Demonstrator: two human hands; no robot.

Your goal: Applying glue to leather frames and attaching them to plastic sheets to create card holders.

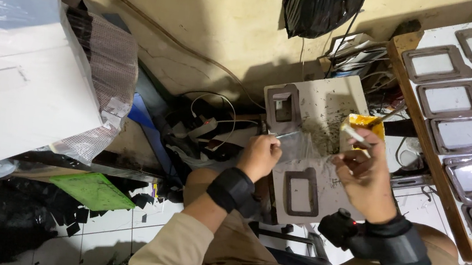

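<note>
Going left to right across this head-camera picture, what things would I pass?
White box → green sheet → left hand → right hand → board of grey frames.

We find our left hand and right hand crowded over the small white board. At twelve o'clock cables and a glue tub block us; at three, the frame-laden plank. Open tile floor lies at eight.

Cracked beige wall, white-tiled floor
</note>
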